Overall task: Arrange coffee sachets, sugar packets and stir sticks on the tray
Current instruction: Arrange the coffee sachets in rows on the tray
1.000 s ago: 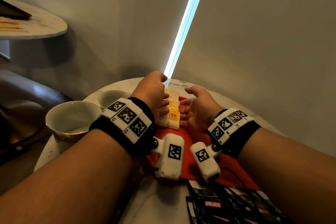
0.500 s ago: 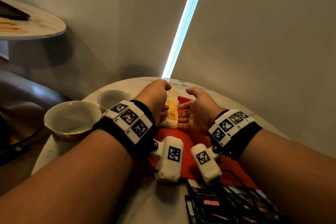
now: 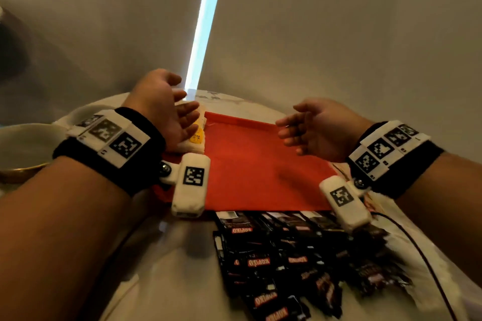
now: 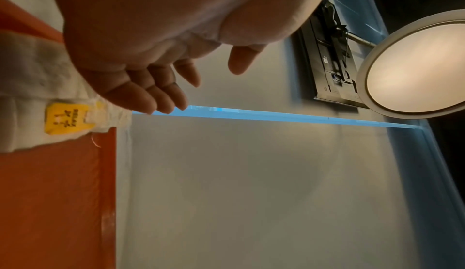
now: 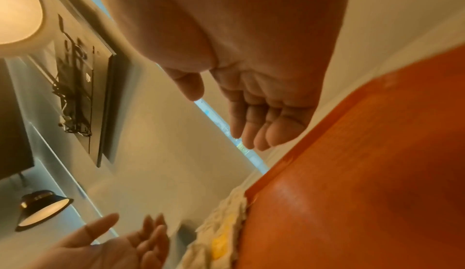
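A red tray (image 3: 250, 164) lies on the round white table (image 3: 167, 255). A row of white sugar packets with a yellow label (image 3: 196, 135) sits along the tray's left edge; the same packets (image 4: 50, 114) fill the left wrist view and show in the right wrist view (image 5: 221, 233). My left hand (image 3: 180, 112) hovers just left of and above the packets, fingers relaxed, holding nothing. Over the tray's right side my right hand (image 3: 294, 128) is empty with straight fingers. Black coffee sachets (image 3: 287, 263) lie heaped on the table in front of the tray.
Two white cups (image 3: 23, 148) stand at the table's left edge. A dark cable (image 3: 427, 263) runs over the table on the right. Grey walls (image 3: 339, 34) close in behind the table, with a bright slit between them.
Both hands have let go of the sugar packets and drawn apart, the right one far to the right. The view has dipped, showing the coffee sachets.
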`<state>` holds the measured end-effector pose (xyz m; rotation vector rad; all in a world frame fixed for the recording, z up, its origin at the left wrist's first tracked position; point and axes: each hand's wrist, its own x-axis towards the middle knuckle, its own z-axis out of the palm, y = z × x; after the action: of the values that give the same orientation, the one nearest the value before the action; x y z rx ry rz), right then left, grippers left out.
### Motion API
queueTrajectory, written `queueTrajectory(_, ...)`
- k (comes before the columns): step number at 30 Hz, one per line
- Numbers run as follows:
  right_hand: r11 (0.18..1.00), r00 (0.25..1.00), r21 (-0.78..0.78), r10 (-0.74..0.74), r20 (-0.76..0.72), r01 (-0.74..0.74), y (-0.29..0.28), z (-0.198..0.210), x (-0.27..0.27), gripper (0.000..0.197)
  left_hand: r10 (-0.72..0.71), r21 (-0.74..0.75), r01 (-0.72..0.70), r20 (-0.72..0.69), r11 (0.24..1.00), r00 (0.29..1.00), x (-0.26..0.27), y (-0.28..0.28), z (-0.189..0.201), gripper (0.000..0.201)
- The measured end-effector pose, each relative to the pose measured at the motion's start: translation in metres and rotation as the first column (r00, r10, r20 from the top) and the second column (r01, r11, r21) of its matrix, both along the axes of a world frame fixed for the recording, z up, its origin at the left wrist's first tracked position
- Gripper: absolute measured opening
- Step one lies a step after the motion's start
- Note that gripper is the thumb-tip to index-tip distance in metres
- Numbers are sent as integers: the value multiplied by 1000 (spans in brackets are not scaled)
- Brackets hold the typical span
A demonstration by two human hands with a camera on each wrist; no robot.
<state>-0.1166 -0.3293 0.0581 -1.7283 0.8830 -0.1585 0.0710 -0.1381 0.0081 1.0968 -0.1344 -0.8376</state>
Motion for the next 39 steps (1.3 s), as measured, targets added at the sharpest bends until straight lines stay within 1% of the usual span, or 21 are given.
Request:
queueTrajectory(2, 997, 1000, -79, -10, -8, 9, -4, 2, -46, 46, 3, -29, -3, 1, 1000, 1000, -7, -1, 3, 36)
queueTrajectory(4, 984, 1000, -178, 1, -30, -6, -4, 2, -89, 42, 4, -64, -3, 13, 998, 1000, -15, 0, 8, 29)
queueTrajectory(5, 969, 997, -242, 26, -76, -44, -3, 2, -106, 40, 12, -80, -10, 24, 997, 1000, -19, 1, 10, 26)
queueTrajectory(6, 942, 986, -319, 54, -158, -102, -2, 2, -125, 43, 16, -95, -13, 37, 995, 999, -24, 0, 13, 24)
queueTrajectory(7, 904, 960, -382, 94, -264, -194, 0, 1, -139, 52, 28, -113, -22, 49, 993, 998, -28, 1, 15, 23)
queueTrajectory(8, 864, 914, -406, 136, -382, -298, 3, 1, -155, 63, 34, -128, -27, 57, 991, 998, -34, 0, 17, 23)
queueTrajectory(10, 784, 774, -369, 211, -597, -499, 11, -3, -172, 86, 49, -138, -40, 65, 990, 997, -42, 0, 25, 23)
queueTrajectory(12, 688, 658, -353, 241, -713, -634, 17, -10, -186, 99, 52, -137, -42, 72, 990, 996, -55, -1, 33, 24)
queueTrajectory(14, 593, 601, -377, 234, -764, -711, 19, -19, -195, 109, 27, -147, -14, 86, 989, 996, -68, -3, 42, 25)
queueTrajectory(16, 491, 537, -405, 160, -828, -771, 16, -26, -199, 128, -13, -150, 29, 104, 988, 995, -84, -4, 49, 25)
queueTrajectory(18, 422, 504, -429, 78, -860, -798, 12, -34, -200, 143, -48, -160, 68, 127, 985, 991, -103, -5, 53, 25)
queueTrajectory(19, 404, 498, -436, 57, -866, -804, 10, -38, -199, 146, -63, -170, 85, 132, 982, 989, -112, -5, 55, 25)
queueTrajectory(21, 383, 502, -448, 48, -864, -808, 8, -45, -198, 141, -82, -188, 107, 135, 976, 987, -129, -6, 56, 24)
queueTrajectory(22, 376, 512, -456, 58, -857, -806, 8, -47, -197, 132, -93, -194, 118, 134, 974, 987, -136, -7, 56, 23)
queueTrajectory(26, 379, 577, -506, 98, -811, -775, 5, -50, -195, 88, -109, -187, 133, 136, 973, 985, -150, -6, 59, 24)
queueTrajectory(29, 379, 632, -555, 111, -767, -741, -1, -54, -192, 66, -106, -180, 130, 135, 975, 985, -154, -4, 58, 24)
queueTrajectory(33, 374, 719, -638, 129, -683, -673, -4, -54, -190, 57, -113, -169, 135, 130, 976, 985, -156, 0, 57, 24)
queueTrajectory(36, 340, 729, -666, 100, -677, -664, -5, -49, -191, 47, -122, -151, 143, 141, 978, 982, -159, 2, 56, 24)
queueTrajectory(39, 341, 747, -690, 56, -663, -638, -7, -45, -195, 37, -141, -138, 164, 159, 977, 977, -161, 3, 55, 25)
